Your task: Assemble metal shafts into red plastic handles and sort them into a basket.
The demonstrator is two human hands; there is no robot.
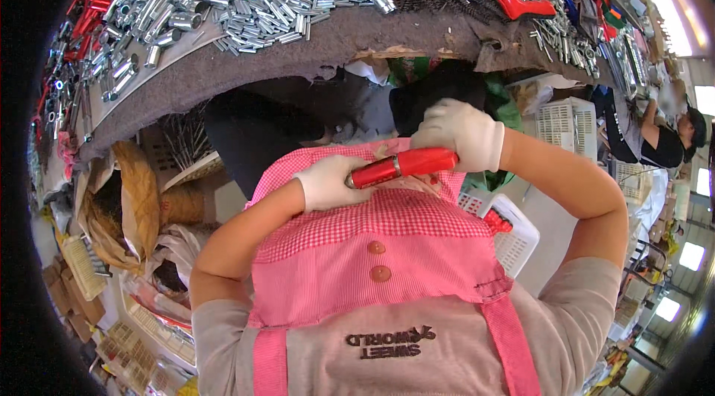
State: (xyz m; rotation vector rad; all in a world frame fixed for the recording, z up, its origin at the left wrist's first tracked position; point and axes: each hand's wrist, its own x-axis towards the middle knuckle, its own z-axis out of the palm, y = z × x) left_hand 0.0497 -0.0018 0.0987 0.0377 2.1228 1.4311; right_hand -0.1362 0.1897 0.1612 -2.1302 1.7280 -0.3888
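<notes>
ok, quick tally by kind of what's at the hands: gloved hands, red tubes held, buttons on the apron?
Gloved hands: 2, left hand and right hand
Red tube: 1, gripped by both hands
Pink buttons on the apron: 2
Total: 5

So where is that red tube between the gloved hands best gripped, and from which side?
Grip the red tube around its smooth round body near either end, from the sides. It lies nearly level across the pink apron, with a silver band at mid-length. The left hand and right hand already hold the two ends.
</notes>
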